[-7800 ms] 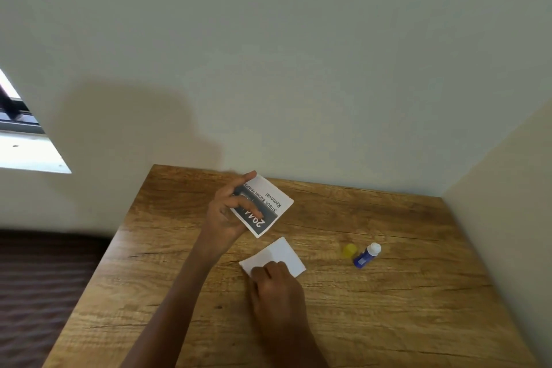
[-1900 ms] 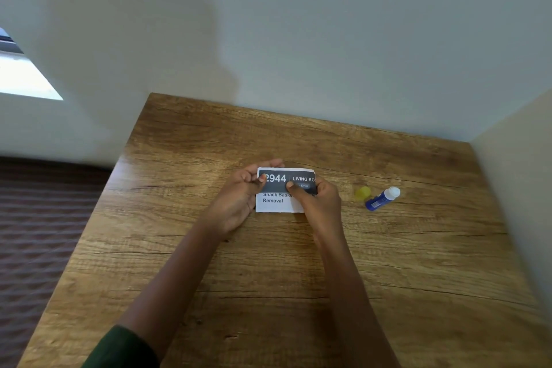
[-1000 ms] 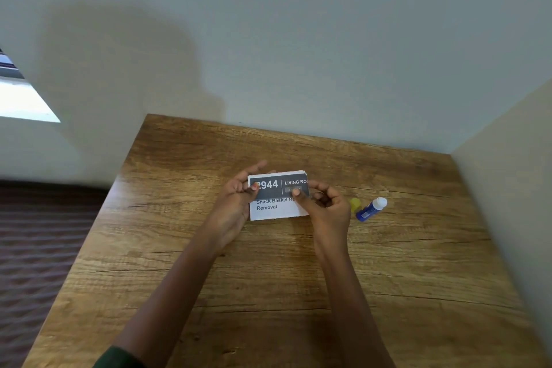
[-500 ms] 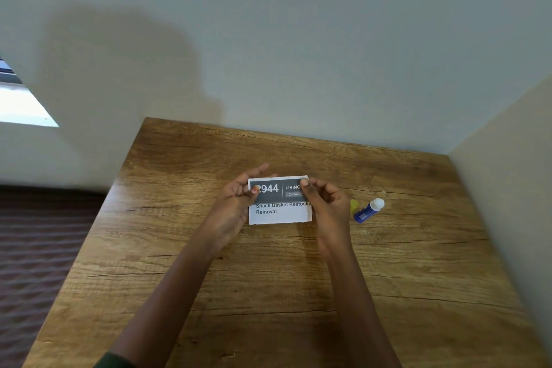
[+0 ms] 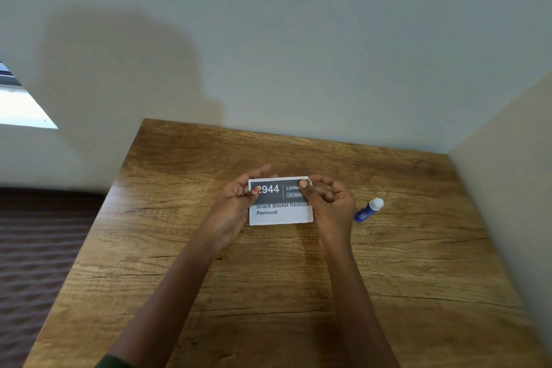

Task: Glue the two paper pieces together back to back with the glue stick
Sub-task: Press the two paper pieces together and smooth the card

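Observation:
A printed paper card [image 5: 280, 215] with a dark header reading "2944" faces me at the middle of the wooden table [image 5: 268, 293]. The second paper piece is hidden behind it. My left hand [image 5: 231, 206] pinches the card's upper left corner with its thumb on the header. My right hand [image 5: 328, 203] pinches the upper right corner between thumb and forefinger. The blue glue stick [image 5: 368, 210] with a white tip lies on the table just right of my right hand. Its yellow cap is almost fully hidden behind that hand.
The table stands in a corner, with a pale wall [image 5: 298, 54] behind it and another wall [image 5: 507, 173] along its right side. Left of the table lies a dark striped floor [image 5: 35, 248]. A bright window sill [image 5: 21, 104] shows at far left.
The card stays held in both hands. My right thumb has slid toward the card's upper right corner, and that hand now covers the yellow cap.

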